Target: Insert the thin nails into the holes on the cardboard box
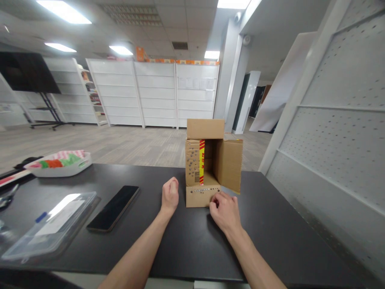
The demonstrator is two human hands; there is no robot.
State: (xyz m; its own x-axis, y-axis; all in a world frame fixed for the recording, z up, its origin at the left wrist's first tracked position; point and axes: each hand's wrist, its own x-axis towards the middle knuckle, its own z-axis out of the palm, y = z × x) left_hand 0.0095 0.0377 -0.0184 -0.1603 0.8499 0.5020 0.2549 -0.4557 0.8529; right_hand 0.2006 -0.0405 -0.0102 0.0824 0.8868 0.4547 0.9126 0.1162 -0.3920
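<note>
An open cardboard box (217,160) lies on its side on the dark table, its opening facing me. Its lower flap (198,197) bears a row of small round dots, some silvery and some dark; I cannot tell whether they are studs or holes. More grey spots dot the left flap (192,160), beside a yellow and red tape strip. My right hand (225,208) is closed, its curled fingertips against the right end of the lower flap; anything in them is hidden. Left of the box, my left hand (170,194) makes a fist just above the table, its inside hidden.
On the table (186,249) to my left lie a black phone (114,208), a clear plastic case (54,220) and scissors (9,197). A white basket (63,170) with colourful contents stands farther back. A perforated panel (339,152) rises along the right side.
</note>
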